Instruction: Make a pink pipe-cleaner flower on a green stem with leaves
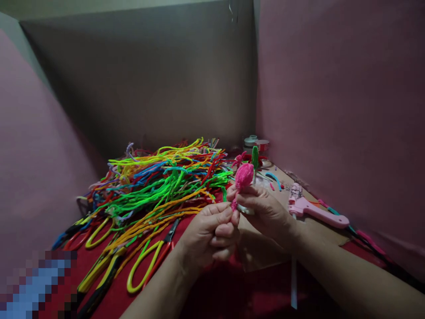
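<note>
Both my hands meet at the middle of the view over a red cloth. My right hand (265,212) is closed round the lower part of a pink pipe-cleaner bud (244,176), which stands upright above my fingers. My left hand (212,232) is curled, its thumb and fingers pinching the pink stem end just below the bud. A green pipe-cleaner piece (255,157) rises right behind the bud.
A big heap of coloured pipe cleaners (159,181) covers the left and middle. Scissors (156,252) with yellow-green handles and pliers (99,277) lie at the front left. A pink glue gun (315,212) rests at the right. Tape rolls (255,142) sit in the far corner between cardboard walls.
</note>
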Action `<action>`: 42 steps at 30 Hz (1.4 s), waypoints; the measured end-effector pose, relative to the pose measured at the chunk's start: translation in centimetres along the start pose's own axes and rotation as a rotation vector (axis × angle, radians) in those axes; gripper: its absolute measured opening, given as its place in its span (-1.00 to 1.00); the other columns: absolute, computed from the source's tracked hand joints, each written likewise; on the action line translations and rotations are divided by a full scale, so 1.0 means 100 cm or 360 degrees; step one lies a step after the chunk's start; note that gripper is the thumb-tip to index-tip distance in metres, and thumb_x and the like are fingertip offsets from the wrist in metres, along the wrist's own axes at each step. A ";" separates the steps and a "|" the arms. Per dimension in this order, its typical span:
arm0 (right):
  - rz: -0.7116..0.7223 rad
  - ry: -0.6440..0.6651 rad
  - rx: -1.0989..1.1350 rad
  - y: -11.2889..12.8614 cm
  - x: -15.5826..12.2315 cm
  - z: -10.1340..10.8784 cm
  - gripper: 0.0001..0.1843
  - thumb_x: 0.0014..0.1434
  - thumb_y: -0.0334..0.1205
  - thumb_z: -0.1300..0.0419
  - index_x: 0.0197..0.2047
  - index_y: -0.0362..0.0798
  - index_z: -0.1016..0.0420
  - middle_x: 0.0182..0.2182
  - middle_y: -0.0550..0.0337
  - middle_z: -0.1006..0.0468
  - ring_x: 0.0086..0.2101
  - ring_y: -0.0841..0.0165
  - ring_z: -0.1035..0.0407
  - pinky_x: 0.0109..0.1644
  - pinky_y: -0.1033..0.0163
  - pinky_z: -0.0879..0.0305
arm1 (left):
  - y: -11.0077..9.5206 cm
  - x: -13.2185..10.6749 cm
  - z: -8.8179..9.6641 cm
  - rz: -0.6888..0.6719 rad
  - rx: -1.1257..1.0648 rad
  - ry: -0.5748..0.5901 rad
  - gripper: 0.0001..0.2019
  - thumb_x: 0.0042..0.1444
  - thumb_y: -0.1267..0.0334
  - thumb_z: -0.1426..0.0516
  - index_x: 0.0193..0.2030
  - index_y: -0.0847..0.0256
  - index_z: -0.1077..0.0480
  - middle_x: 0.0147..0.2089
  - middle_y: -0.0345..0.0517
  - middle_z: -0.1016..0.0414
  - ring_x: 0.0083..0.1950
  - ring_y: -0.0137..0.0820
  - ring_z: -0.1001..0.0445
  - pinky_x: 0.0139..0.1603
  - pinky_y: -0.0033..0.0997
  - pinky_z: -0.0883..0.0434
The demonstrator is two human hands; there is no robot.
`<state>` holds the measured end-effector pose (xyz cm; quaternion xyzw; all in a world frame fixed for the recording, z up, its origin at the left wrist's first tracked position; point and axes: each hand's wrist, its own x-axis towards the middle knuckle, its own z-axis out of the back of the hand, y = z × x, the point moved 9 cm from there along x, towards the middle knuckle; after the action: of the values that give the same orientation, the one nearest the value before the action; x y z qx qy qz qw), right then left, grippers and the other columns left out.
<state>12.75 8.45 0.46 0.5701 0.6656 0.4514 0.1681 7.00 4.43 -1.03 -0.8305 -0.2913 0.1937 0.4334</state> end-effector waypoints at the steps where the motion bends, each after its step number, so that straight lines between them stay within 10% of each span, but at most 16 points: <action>1: 0.0012 -0.0028 -0.0025 0.000 0.001 0.003 -0.92 -0.06 -0.30 -0.30 -0.40 -0.04 -0.57 -0.53 0.25 -0.44 -0.50 0.46 -0.23 -0.37 0.28 -0.12 | -0.001 0.001 0.004 -0.0031 0.0129 -0.0100 -0.87 0.13 0.23 -0.04 -0.38 0.24 -0.29 -0.67 -0.42 0.06 -0.71 -0.65 0.22 -0.78 -0.67 0.08; 6: 0.0083 -0.0220 -0.0194 0.000 0.003 0.016 -0.96 -0.06 -0.29 -0.31 -0.48 -0.08 -0.55 -0.51 0.25 -0.46 -0.51 0.48 -0.17 -0.39 0.29 -0.07 | -0.033 -0.005 0.023 -0.0554 0.1358 -0.0841 -0.77 0.14 0.15 -0.03 -0.47 0.23 -0.26 -0.62 -0.33 -0.10 -0.63 -0.60 -0.02 -0.62 -0.57 -0.02; 10: 0.0140 -0.0218 -0.0338 0.002 0.003 0.016 -0.95 -0.04 -0.27 -0.31 -0.44 -0.05 -0.56 -0.47 0.24 -0.46 -0.49 0.47 -0.13 -0.41 0.30 -0.05 | -0.044 -0.015 0.016 -0.0866 0.1960 -0.1069 -0.81 0.13 0.27 -0.03 -0.49 0.23 -0.27 -0.58 -0.30 -0.14 -0.56 -0.58 -0.08 -0.50 -0.52 -0.05; 32: -0.0035 0.0123 -0.0047 -0.004 0.001 -0.006 -0.94 -0.02 -0.34 -0.23 -0.41 -0.08 -0.54 -0.55 0.25 -0.45 -0.51 0.48 -0.24 -0.39 0.32 -0.12 | -0.004 0.004 0.006 -0.0080 -0.0031 -0.0043 -0.84 0.16 0.25 -0.03 -0.39 0.26 -0.33 -0.70 -0.44 0.06 -0.75 -0.68 0.25 -0.80 -0.70 0.04; 35: 0.0000 0.0101 -0.0126 -0.003 0.001 -0.004 -0.92 0.02 -0.33 -0.21 -0.39 -0.06 -0.55 -0.56 0.25 -0.44 -0.49 0.46 -0.23 -0.38 0.30 -0.11 | -0.006 0.004 0.008 -0.0078 0.0138 -0.0143 -0.84 0.15 0.21 -0.04 -0.36 0.24 -0.33 -0.71 -0.44 0.02 -0.75 -0.67 0.21 -0.79 -0.68 0.04; 42: 0.0046 -0.0228 -0.0307 -0.003 0.003 0.019 -0.95 -0.05 -0.29 -0.30 -0.47 -0.07 -0.53 -0.51 0.27 -0.41 -0.52 0.48 -0.14 -0.43 0.31 -0.05 | -0.039 -0.011 0.024 -0.0628 0.1485 -0.1003 -0.77 0.10 0.11 -0.07 -0.46 0.22 -0.30 -0.62 -0.29 -0.25 -0.64 -0.58 -0.16 -0.62 -0.58 -0.10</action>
<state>13.86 9.54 -0.74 0.5917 0.5969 0.4739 0.2628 3.56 6.97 0.97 -0.3850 -0.4389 0.4540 0.6731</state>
